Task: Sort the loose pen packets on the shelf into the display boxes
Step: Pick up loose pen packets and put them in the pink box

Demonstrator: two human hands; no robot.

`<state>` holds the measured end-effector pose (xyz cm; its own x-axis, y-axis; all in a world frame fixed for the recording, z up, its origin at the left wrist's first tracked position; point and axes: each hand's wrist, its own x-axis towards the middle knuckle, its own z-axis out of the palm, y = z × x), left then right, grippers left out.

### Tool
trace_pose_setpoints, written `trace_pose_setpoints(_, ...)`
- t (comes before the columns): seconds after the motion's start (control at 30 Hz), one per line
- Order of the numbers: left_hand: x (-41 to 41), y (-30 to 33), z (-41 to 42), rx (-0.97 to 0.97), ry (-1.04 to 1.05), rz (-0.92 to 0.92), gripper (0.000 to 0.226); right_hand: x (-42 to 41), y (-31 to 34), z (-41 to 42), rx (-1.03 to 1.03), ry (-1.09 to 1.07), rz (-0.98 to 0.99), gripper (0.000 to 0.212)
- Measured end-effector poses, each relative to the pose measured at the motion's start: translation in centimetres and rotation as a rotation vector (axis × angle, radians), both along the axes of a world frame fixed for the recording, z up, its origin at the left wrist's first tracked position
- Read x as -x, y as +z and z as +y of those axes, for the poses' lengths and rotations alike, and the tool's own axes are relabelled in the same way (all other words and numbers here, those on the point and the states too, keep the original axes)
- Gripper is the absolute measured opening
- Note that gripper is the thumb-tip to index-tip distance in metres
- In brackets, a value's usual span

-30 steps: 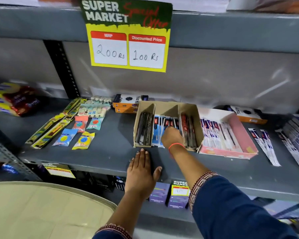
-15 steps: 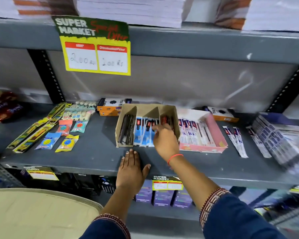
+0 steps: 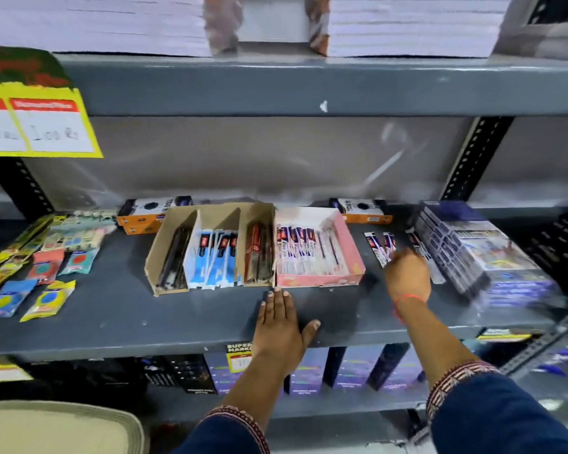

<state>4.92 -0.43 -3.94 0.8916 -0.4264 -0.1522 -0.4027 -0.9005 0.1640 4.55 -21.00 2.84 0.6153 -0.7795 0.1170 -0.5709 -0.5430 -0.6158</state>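
A brown cardboard display box (image 3: 164, 253) with three slots holds black, blue and red pen packets. Touching its right side, a pink display box (image 3: 351, 244) holds white-and-purple pen packets. Loose white-and-purple pen packets (image 3: 379, 245) lie on the grey shelf (image 3: 118, 309) to the right of the pink box. My right hand (image 3: 407, 273) reaches over these loose packets, fingers down on them; whether it grips one is hidden. My left hand (image 3: 281, 322) lies flat, fingers apart, on the shelf's front, just before the boxes.
A stack of purple boxes (image 3: 482, 253) fills the shelf's right end. Orange-and-black cartons (image 3: 145, 214) stand at the back. Eraser and ruler packets (image 3: 46, 257) lie at the left. A price sign (image 3: 36, 126) hangs from the shelf above.
My right hand left the brown box's red slot and moved right to the loose packets beside the pink box. My view swung right. The left hand stayed flat on the shelf.
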Motion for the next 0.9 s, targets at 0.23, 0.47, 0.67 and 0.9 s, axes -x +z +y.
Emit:
trace_pose_setpoints(0.23,-0.3,-1.0,-0.2,0.064,0.019,-0.051,0.127,-2.5,-3.1,-4.5,-0.062,0.075,0.309,0.037)
trace_pose_setpoints(0.47,0.0,-0.7,-0.4,0.036,0.031,-0.091,0.104,-3.2,-2.6,-5.3,-0.279,0.001,0.160,0.044)
trace_pose_setpoints(0.67,0.0,-0.7,-0.4,0.001,0.009,-0.093,0.126,-1.5,-1.9,-6.2,-0.519,-0.074,-0.046,0.020)
trace_pose_setpoints(0.9,0.0,-0.7,-0.5,0.026,0.015,-0.085,0.127,-0.1,-2.6,-6.5,-0.609,-0.062,-0.157,0.031)
